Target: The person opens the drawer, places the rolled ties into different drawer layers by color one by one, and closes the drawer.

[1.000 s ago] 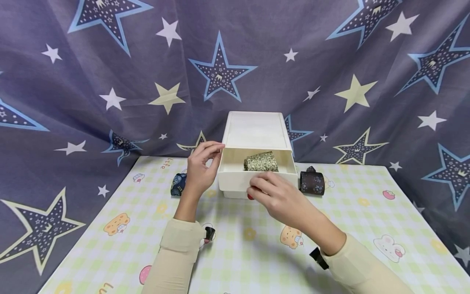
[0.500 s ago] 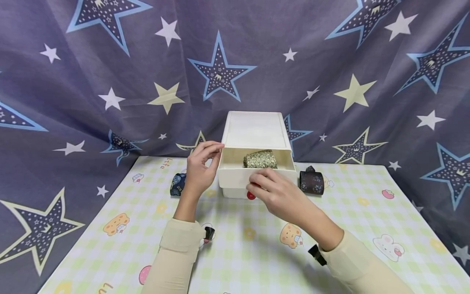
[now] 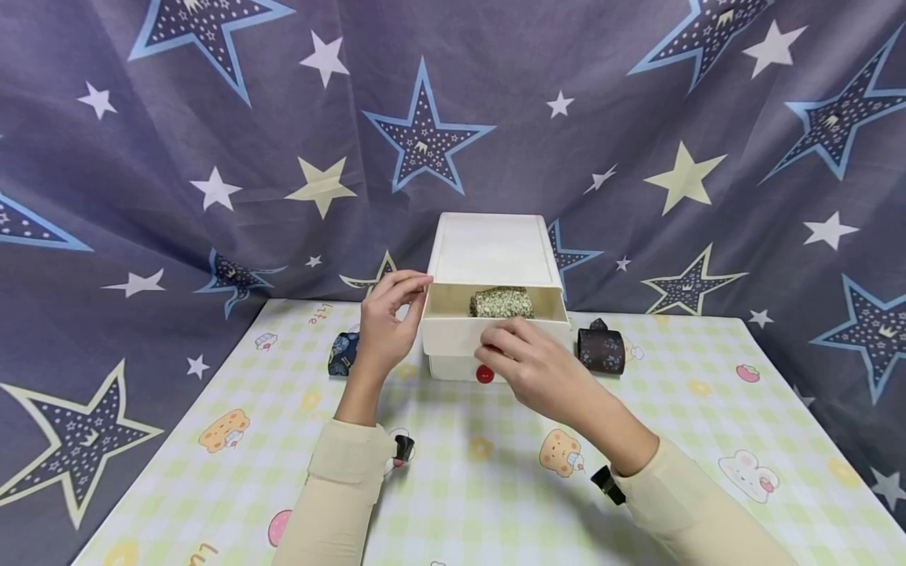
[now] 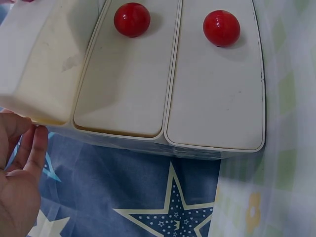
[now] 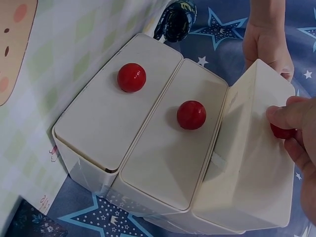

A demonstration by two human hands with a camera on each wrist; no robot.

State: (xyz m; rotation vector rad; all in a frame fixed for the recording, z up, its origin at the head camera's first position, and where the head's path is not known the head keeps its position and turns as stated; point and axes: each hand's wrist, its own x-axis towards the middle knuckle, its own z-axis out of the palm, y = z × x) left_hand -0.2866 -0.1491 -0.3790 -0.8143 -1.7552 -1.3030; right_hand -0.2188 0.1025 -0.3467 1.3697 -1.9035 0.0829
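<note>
Star-print backdrop, checked tablecloth. Left hand steadying white drawer box, fingers relaxed. Right hand apparently pinching top drawer's red knob; green roll inside.

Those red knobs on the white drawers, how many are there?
3. One sits on the bottom drawer, one on the middle drawer, and one on the open top drawer, mostly hidden behind the right hand's fingers.

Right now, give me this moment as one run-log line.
left hand: steadies drawer box | right hand: pinches top drawer red knob | drawer part open | green rolled cloth inside
</note>
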